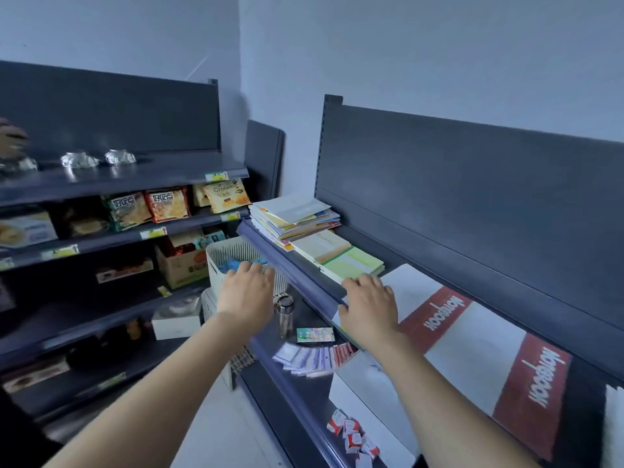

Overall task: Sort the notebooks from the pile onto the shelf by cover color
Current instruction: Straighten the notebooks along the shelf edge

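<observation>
The right hand (369,309) lies flat, fingers spread wide, on the near corner of a white-and-red notebook (435,319) at the front edge of the shelf (297,271); whether the thumb hooks under the cover cannot be told. The left hand (248,288) hovers loose and holds nothing, above a white basket (223,255). Just beyond the right fingertips sits a short stack of green and yellow notebooks (351,261), and behind it the mixed pile (293,216) at the shelf's far end. A second white-and-red notebook (506,383) lies nearer the camera. On the lower shelf rest a phone (315,334) and a metal bottle (285,314).
</observation>
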Available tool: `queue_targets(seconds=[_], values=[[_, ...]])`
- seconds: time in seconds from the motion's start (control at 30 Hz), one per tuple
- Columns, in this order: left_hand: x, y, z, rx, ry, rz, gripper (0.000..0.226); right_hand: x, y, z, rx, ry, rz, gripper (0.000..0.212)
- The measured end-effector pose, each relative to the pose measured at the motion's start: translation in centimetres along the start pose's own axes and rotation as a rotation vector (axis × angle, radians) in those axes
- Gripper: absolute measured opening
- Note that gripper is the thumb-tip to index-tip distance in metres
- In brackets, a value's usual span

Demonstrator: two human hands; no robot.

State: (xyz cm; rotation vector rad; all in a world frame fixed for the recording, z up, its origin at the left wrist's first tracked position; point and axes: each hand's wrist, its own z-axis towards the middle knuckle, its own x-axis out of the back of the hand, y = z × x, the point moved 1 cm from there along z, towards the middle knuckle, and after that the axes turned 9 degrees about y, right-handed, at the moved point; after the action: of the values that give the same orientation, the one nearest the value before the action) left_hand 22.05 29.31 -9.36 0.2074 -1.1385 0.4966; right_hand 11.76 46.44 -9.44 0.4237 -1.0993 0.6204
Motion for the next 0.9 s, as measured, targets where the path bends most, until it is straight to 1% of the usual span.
queue_targets(seconds=[0.17, 0.3, 0.53, 0.73, 0.9], values=[[-2.6, -4.8, 3.9, -0.003, -0.004, -0.015, 0.034, -2.4, -3.9, 5.5, -0.011, -0.018, 0.009, 0.037], [-4.6, -7.5, 7.0, 0.004, -0.023, -0.043, 0.03, -4.1, -6.1, 9.8, -0.003, -0.032, 0.025, 0.036], [-8.5, -10.2, 14.5, 0.015, -0.032, -0.077, 0.027, -8.0, -7.3, 18.1, -0.024, -0.046, 0.032, 0.035], [-11.9, -10.9, 22.8, -0.013, 0.003, -0.09, 0.021, -11.9, -6.8, 26.1, -0.106, -0.029, 0.111, 0.042], [-14.6, -10.7, 29.1, -0.036, -0.029, -0.117, 0.03, -14.5, -6.4, 30.7, -0.233, -0.037, 0.176, 0.054]])
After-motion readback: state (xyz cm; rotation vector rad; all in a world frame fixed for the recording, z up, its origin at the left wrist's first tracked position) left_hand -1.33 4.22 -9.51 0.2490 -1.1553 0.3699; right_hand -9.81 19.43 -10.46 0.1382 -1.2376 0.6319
